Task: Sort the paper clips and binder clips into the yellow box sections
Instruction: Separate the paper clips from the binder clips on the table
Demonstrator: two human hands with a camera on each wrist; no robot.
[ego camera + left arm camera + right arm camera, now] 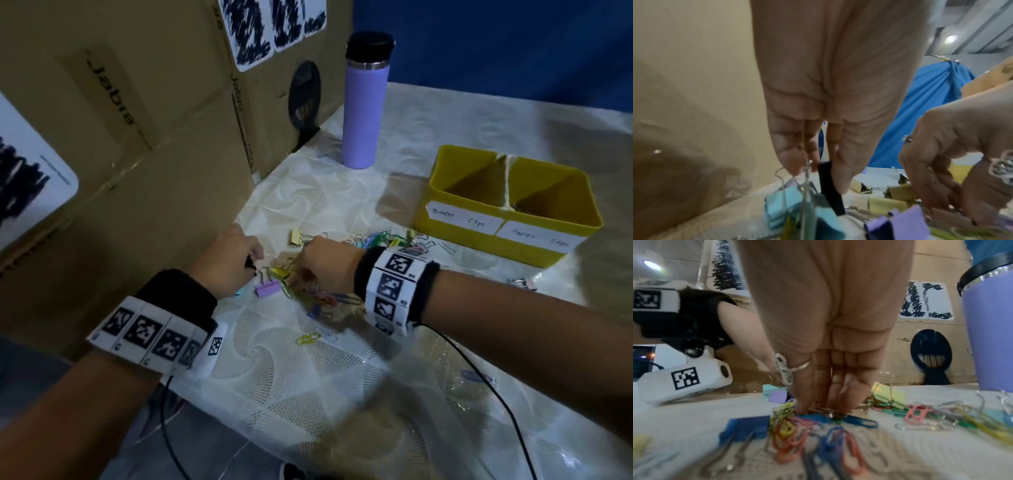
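Both hands work the clip pile — left hand (830, 100) pinches a black binder clip (829, 186), right hand's (828, 331) grasp unclear.

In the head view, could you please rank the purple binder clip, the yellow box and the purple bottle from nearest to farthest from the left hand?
1. Purple binder clip: on the table just right of the left hand.
2. Yellow box: across the clip pile, far right.
3. Purple bottle: upright at the back by the cardboard; close to the box in distance, so this order is tentative.
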